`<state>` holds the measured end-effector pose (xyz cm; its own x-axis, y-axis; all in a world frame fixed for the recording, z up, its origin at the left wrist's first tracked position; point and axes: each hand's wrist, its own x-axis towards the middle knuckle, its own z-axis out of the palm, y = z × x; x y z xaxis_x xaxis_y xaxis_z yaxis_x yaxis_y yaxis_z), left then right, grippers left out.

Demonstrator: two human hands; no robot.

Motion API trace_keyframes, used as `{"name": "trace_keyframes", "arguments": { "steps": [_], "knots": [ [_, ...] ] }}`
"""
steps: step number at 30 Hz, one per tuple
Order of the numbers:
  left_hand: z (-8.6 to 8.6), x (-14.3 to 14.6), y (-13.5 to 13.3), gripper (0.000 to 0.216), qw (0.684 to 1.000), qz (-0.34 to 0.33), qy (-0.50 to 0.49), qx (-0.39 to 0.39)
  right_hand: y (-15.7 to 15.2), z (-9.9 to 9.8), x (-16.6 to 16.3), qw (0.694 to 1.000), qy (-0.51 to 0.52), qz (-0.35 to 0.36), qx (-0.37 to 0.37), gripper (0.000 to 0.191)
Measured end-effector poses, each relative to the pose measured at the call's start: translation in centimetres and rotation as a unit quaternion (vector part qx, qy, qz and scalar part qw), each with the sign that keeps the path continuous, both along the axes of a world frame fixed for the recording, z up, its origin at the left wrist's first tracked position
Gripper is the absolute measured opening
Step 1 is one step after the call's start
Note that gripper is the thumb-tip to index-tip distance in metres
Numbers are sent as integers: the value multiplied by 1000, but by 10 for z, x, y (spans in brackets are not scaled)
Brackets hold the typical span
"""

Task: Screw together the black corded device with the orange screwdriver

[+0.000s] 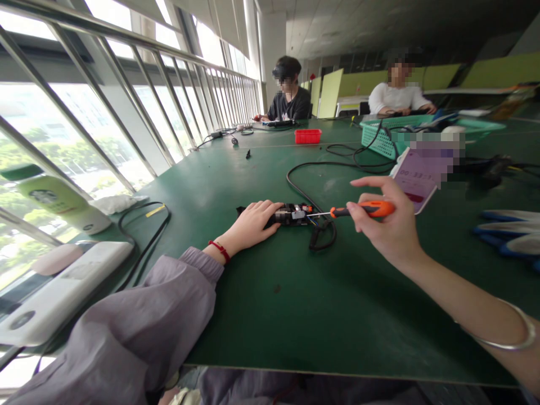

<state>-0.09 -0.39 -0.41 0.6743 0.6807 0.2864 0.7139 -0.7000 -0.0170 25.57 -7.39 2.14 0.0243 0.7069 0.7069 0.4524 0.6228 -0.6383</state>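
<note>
So, one screwdriver point(341, 212), one black device point(290, 214)

Just beyond R hand point(386, 225) & slightly to its R: phone point(415, 181) w/ timer on screen. Well R of same hand: blue/white gloves point(512, 229). Farther beyond it: teal basket point(377, 140) w/ assorted stuff, then person in white top point(396, 98). Well beyond L hand point(255, 222): small blk piece point(248, 154), red tray point(307, 137) a bit R, person in dark top point(292, 104) farthest. L of L hand: cable point(169, 214) w/ yellow tag point(155, 210), crumpled white wrap point(115, 204), green-capped bottle point(63, 202), flat white device point(86, 284), metal railing point(126, 45) past those.
</note>
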Motion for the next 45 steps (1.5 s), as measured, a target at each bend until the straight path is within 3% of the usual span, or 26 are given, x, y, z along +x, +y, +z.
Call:
{"name": "trace_keyframes", "arguments": {
  "steps": [2, 4, 9, 11, 15, 17, 21, 23, 27, 30, 36, 42, 45],
  "knots": [
    [1, 1, 0, 42, 1000, 2, 1, 1, 0, 0, 0, 999, 7, 12, 33, 42],
    [1, 1, -1, 42, 1000, 2, 3, 0, 0, 0, 0, 999, 5, 14, 39, 47],
    [1, 1, 0, 42, 1000, 3, 2, 1, -3, 1, 0, 999, -23, -14, -27, 11],
    [1, 1, -1, 42, 1000, 5, 3, 2, -4, 2, -1, 999, -33, -17, -21, 9],
    [1, 1, -1, 42, 1000, 6, 4, 0, -2, 1, -2, 999, -6, 13, 47, 40],
    [1, 1, -1, 42, 1000, 6, 3, 0, -2, 1, -2, 999, 10, 18, 40, 43],
    [2, 1, -1, 41, 1000, 4, 2, 1, -4, 1, -1, 1000, -6, -8, -23, 14],
    [2, 1, -1, 41, 1000, 4, 3, -1, -5, 1, -1, 999, -23, -9, -20, 10],
    [1, 1, -1, 42, 1000, 3, 2, -2, -2, -1, -1, 998, -7, 5, 69, 39],
    [1, 0, 0, 42, 1000, 1, -1, -3, 1, -2, -1, 998, 14, 5, 66, 51],
    [2, 1, -2, 42, 1000, 4, 1, -7, -4, 2, -3, 999, -14, -27, -40, 12],
    [1, 1, -1, 42, 1000, 7, 3, -2, -1, 1, -3, 999, 13, 14, 42, 49],
    [1, 1, -1, 42, 1000, 5, 1, -2, -1, 2, -1, 1000, 5, 3, 5, 37]
  ]
}}
